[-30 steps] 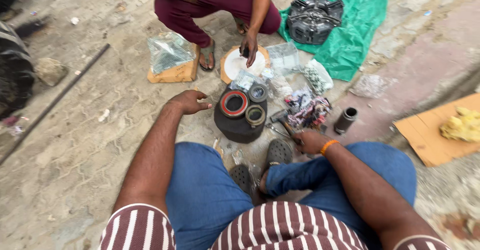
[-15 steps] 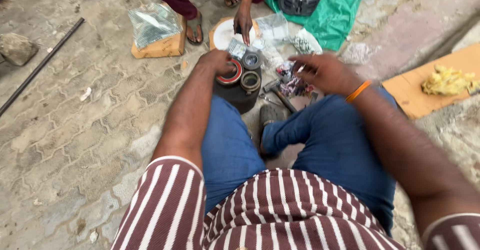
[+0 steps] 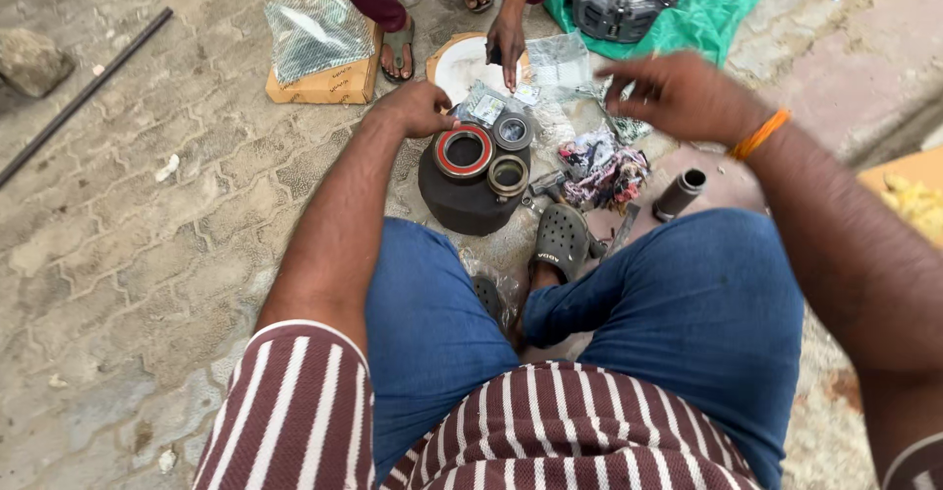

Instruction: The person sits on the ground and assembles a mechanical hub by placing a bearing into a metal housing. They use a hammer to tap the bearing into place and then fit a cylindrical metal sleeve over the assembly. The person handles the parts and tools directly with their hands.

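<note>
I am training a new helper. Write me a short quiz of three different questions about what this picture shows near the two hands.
1. True or false: the left hand rests at the edge of the dark round drum.
2. Which ring on the drum has a red band? A) the largest ring B) the brass-coloured ring C) the small dark ring
3. Fill in: the right hand is raised above the ______ rags and holds nothing that can be seen.

Key: 1 true; 2 A; 3 colourful.
</note>
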